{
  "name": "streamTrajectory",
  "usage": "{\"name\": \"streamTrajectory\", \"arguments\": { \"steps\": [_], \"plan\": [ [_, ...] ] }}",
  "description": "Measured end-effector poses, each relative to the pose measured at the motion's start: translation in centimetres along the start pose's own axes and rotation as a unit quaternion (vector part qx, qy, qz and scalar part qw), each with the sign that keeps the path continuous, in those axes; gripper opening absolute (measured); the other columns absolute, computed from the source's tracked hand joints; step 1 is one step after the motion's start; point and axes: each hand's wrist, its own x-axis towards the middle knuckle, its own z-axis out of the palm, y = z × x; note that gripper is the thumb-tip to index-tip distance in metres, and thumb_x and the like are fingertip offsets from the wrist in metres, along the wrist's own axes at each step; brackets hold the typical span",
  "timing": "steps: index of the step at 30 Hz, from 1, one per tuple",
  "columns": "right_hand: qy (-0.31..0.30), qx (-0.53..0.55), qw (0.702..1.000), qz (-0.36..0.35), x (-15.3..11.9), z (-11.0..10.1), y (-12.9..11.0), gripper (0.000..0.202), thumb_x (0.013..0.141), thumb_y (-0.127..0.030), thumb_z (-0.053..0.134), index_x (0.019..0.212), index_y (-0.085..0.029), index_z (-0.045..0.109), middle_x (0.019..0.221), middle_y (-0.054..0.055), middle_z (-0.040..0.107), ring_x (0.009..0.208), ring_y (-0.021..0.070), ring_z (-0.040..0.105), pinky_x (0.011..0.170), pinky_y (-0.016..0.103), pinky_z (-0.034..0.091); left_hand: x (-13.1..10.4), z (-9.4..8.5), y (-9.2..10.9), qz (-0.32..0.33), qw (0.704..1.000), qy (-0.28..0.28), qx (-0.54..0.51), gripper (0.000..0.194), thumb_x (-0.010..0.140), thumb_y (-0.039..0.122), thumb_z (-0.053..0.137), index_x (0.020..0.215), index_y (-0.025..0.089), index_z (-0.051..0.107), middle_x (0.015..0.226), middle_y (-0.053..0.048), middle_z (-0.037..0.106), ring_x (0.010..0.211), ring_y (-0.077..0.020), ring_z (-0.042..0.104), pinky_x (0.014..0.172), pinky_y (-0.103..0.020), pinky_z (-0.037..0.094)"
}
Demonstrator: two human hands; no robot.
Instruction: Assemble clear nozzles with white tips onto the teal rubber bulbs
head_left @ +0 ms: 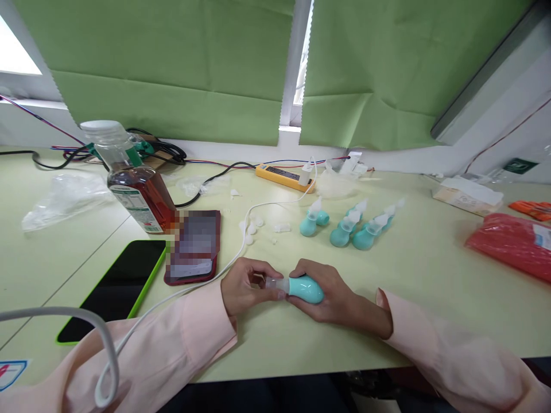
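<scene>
Between my two hands, low over the front of the table, lies a teal squeeze bulb (pixel 306 289) with a clear plastic tip (pixel 276 284) at its left end. My right hand (pixel 329 289) is wrapped round the bulb. The fingers of my left hand (pixel 247 287) pinch the clear tip. Beyond my right hand stand several more teal bulbs with clear tips (pixel 342 232), and one bulb (pixel 321 218) lies on its side among them. Small white round parts (pixel 251 229) and a short clear tube (pixel 282 228) are scattered ahead of my left hand.
Left are a bottle of amber drink (pixel 142 192), a phone in a red case (pixel 193 246) and a green-edged phone (pixel 116 287). A white cable (pixel 245 235) runs past my left arm to a yellow power strip (pixel 284 178). A red plastic package (pixel 512 244) lies right.
</scene>
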Motion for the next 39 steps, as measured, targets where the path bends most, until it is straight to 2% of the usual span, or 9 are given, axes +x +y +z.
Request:
{"name": "streamTrajectory", "arguments": {
  "steps": [4, 8, 13, 18, 22, 27, 34, 39],
  "plan": [
    [0.004, 0.061, 0.996, 0.066, 0.3, 0.1, -0.3, 0.021, 0.061, -0.022, 0.060, 0.076, -0.018, 0.044, 0.063, -0.002, 0.050, 0.054, 0.0094, 0.046, 0.050, 0.020, 0.035, 0.0, 0.1, -0.2, 0.035, 0.999, 0.025, 0.001, 0.020, 0.049, 0.020, 0.070, 0.064, 0.010, 0.063, 0.059, -0.002, 0.060, 0.057, -0.0120, 0.052, 0.056, -0.024, 0.044],
    [-0.021, 0.112, 0.987, 0.117, 0.4, 0.2, -0.3, 0.023, 0.060, -0.022, 0.061, 0.074, -0.019, 0.043, 0.064, -0.003, 0.049, 0.055, 0.0092, 0.044, 0.051, 0.021, 0.034, -0.2, 0.3, -0.4, 0.074, 0.996, 0.043, 0.030, 0.020, 0.051, 0.021, 0.069, 0.067, 0.010, 0.063, 0.061, -0.003, 0.061, 0.058, -0.0132, 0.054, 0.055, -0.025, 0.045],
    [-0.080, 0.172, 0.969, 0.157, 0.5, -0.3, -0.4, 0.024, 0.060, -0.022, 0.062, 0.073, -0.018, 0.042, 0.065, -0.004, 0.047, 0.057, 0.0089, 0.042, 0.050, 0.020, 0.032, -0.5, 0.4, -0.4, 0.144, 0.983, 0.049, 0.100, 0.019, 0.054, 0.023, 0.067, 0.067, 0.008, 0.063, 0.058, -0.004, 0.060, 0.052, -0.0120, 0.052, 0.051, -0.023, 0.044],
    [-0.147, 0.241, 0.939, 0.196, 0.8, -0.8, -0.4, 0.028, 0.059, -0.023, 0.064, 0.074, -0.019, 0.040, 0.066, -0.005, 0.043, 0.059, 0.0082, 0.039, 0.049, 0.019, 0.031, -0.5, 0.3, -0.3, 0.209, 0.961, 0.034, 0.179, 0.015, 0.059, 0.023, 0.064, 0.066, 0.010, 0.062, 0.055, -0.003, 0.059, 0.049, -0.0101, 0.050, 0.048, -0.021, 0.042],
    [-0.170, 0.268, 0.927, 0.201, 0.9, -0.9, -0.2, 0.031, 0.057, -0.024, 0.066, 0.073, -0.019, 0.039, 0.068, -0.005, 0.043, 0.061, 0.0082, 0.039, 0.051, 0.018, 0.032, -0.6, 0.3, -0.5, 0.250, 0.943, 0.035, 0.216, 0.015, 0.060, 0.022, 0.064, 0.067, 0.010, 0.061, 0.056, -0.003, 0.059, 0.048, -0.0096, 0.050, 0.048, -0.021, 0.041],
    [-0.187, 0.269, 0.925, 0.191, 1.0, -1.0, 0.2, 0.034, 0.054, -0.025, 0.068, 0.072, -0.018, 0.040, 0.070, -0.004, 0.044, 0.063, 0.0084, 0.040, 0.053, 0.019, 0.033, -0.6, 0.2, -0.8, 0.299, 0.921, 0.034, 0.249, 0.016, 0.063, 0.024, 0.062, 0.071, 0.010, 0.060, 0.055, -0.002, 0.057, 0.048, -0.0091, 0.049, 0.048, -0.020, 0.039],
    [-0.202, 0.255, 0.926, 0.192, 1.4, -1.2, 0.3, 0.035, 0.051, -0.026, 0.069, 0.071, -0.018, 0.042, 0.069, -0.005, 0.043, 0.062, 0.0085, 0.040, 0.053, 0.019, 0.033, -0.8, 0.3, -0.9, 0.317, 0.901, 0.022, 0.295, 0.018, 0.071, 0.028, 0.054, 0.076, 0.013, 0.060, 0.058, -0.002, 0.054, 0.050, -0.0090, 0.047, 0.048, -0.019, 0.038],
    [-0.210, 0.242, 0.926, 0.201, 1.4, -1.1, 0.3, 0.034, 0.052, -0.027, 0.068, 0.070, -0.018, 0.041, 0.068, -0.005, 0.043, 0.063, 0.0091, 0.040, 0.054, 0.020, 0.033, -0.9, 0.3, -1.2, 0.332, 0.884, 0.016, 0.330, 0.016, 0.073, 0.025, 0.051, 0.080, 0.012, 0.059, 0.061, -0.004, 0.055, 0.056, -0.0108, 0.048, 0.051, -0.021, 0.039]
  ]
}}
